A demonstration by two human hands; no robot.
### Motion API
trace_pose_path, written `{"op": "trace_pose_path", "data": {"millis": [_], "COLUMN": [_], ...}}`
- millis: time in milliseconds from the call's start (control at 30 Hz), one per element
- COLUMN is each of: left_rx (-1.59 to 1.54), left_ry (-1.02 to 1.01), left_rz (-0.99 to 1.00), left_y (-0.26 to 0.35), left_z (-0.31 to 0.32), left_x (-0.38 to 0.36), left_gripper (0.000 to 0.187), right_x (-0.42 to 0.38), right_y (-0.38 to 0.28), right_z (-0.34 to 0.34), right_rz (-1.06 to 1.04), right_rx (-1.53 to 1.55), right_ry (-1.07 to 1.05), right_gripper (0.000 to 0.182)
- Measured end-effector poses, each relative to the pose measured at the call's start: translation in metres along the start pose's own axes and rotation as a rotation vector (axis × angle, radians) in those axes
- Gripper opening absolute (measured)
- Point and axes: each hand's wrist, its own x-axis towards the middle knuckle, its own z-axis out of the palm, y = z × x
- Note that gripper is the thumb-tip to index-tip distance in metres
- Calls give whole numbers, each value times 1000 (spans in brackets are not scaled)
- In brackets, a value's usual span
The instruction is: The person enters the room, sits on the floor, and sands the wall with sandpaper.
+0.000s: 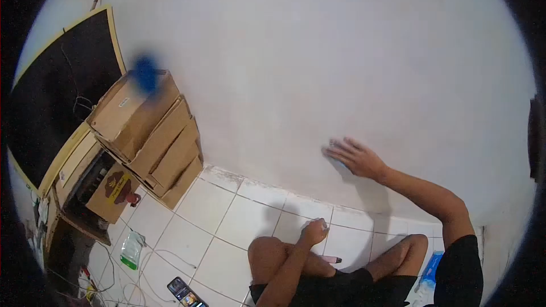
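My right hand [361, 160] is stretched out against the white wall [296, 79], fingers extended and slightly blurred. A sliver of pale blue shows at its lower edge; what it is, I cannot make out. Low in front of me, over the tiles by my knee, my left hand [314, 231] is closed. Something small and whitish shows at its fingers, too little to name. Below that hand, a pink tube-like item with a dark end [331, 259] lies on the floor, partly hidden by my leg.
Stacked cardboard boxes [151, 119] stand at left beside a dark, yellow-framed panel [68, 91]. A phone [185, 291], a white-green packet [132, 250] and loose cables lie on the tiled floor [196, 210]. A blue-white packet [432, 267] is at right. A blurred blue spot overlaps the boxes.
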Motion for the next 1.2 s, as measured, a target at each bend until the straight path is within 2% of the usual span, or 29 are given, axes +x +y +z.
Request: {"op": "trace_pose_path", "data": {"millis": [67, 133, 167, 200, 233, 267, 300, 333, 400, 500, 533, 567, 633, 733, 767, 867, 900, 967, 1000, 1067, 1167, 1200], "left_rx": [18, 24, 77, 77, 76, 75, 63, 51, 15, -9, 11, 32, 7, 66, 98, 76, 77, 80, 86, 99, 59, 61], "left_ry": [11, -24, -15, -18, -23, -27, -35, -42, -45, -22, -8, 3, 23, -43, -81, -102, -120, -151, -152, -157, -194, -176], "left_rz": [12, -27, 22, 25, 29, 33, 24, 16, 25, 77, 95, 111, 102, -4, -55, -2, -25, -71, -81, -105, -106, -96], "left_y": [-1, 4, 0, -1, -2, -3, -1, -1, -1, -8, -16, -20, -19, -4, 2, 2, 5, 12, 11, 6, 12, 11], "left_z": [-4, -5, -1, 0, 2, 3, 3, 4, 3, 4, 10, 14, 13, 2, -1, -4, -5, -8, -6, 0, -10, -10], "left_x": [-2, -6, -4, -2, -1, 1, 2, 4, 6, 6, 9, 9, 3, -4, -5, -8, -7, -5, -2, 1, -1, -1], "left_gripper": [27, 27, 26, 27, 27, 28, 28, 27, 27, 28, 28, 28, 29, 29, 29, 30, 30, 31, 31, 32, 32, 32], "right_x": [-10, -5, -2, 5, 13, 19, 26, 29, 35, 30, 24, 15, -2, -16, -20, -11, -7, 5, 14, 24, 26, 24], "right_y": [-1, 15, 28, 45, 64, 81, 97, 108, 116, 81, 66, 45, 9, -12, -10, 17, 32, 62, 74, 95, 86, 76], "right_z": [10, -10, -23, -32, -55, -63, -86, -99, -100, -82, -55, -47, -14, -1, 1, -24, -24, -43, -69, -85, -77, -69], "right_rz": [-9, 83, 134, 235, 317, 391, 489, 561, 599, 626, 521, 446, 245, 152, 167, 177, 184, 290, 390, 519, 595, 531], "right_rx": [93, 95, 98, -22, 29, 21, -86, -134, -157, -8, 24, 117, 41, 17, 138, 6, -213, -124, -94, -151, -95, -60], "right_ry": [11, -12, -28, 0, 67, 229, 215, 300, 452, 262, 284, 114, -46, -9, -54, -69, 22, 165, 94, 307, 269, 232], "right_gripper": [75, 76, 76, 77, 78, 78, 76, 74, 75, 66, 71, 72, 81, 85, 85, 85, 85, 82, 76, 73, 71, 72]}}
